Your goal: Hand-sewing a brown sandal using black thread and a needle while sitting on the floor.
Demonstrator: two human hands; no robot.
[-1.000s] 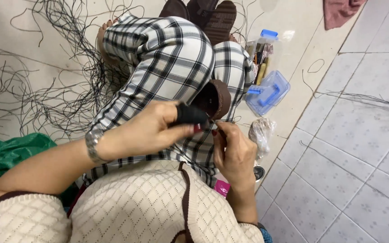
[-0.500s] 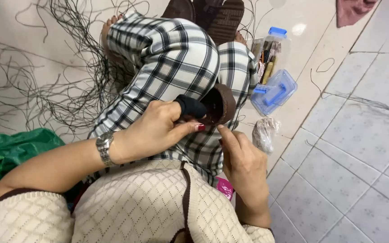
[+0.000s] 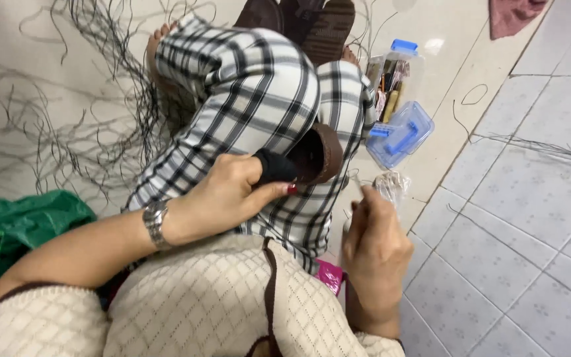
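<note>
On lap, left hand gripping brown shoe, opening rightward

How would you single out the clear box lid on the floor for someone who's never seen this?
Start at the checked trouser knee in the middle and go right onto the pale floor. Beside the knee stands an open clear box of small items; the lid lies flat just below it. It alone is clear blue-tinted plastic with solid blue clips, unlike the crinkled clear bag nearer the right hand.

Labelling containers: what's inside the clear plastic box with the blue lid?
The clear plastic box with the blue lid stands open beside the plaid knee; brown, orange and yellowish slender items fill it, too blurred to identify. A second blue-lidded box hides its base.
</note>
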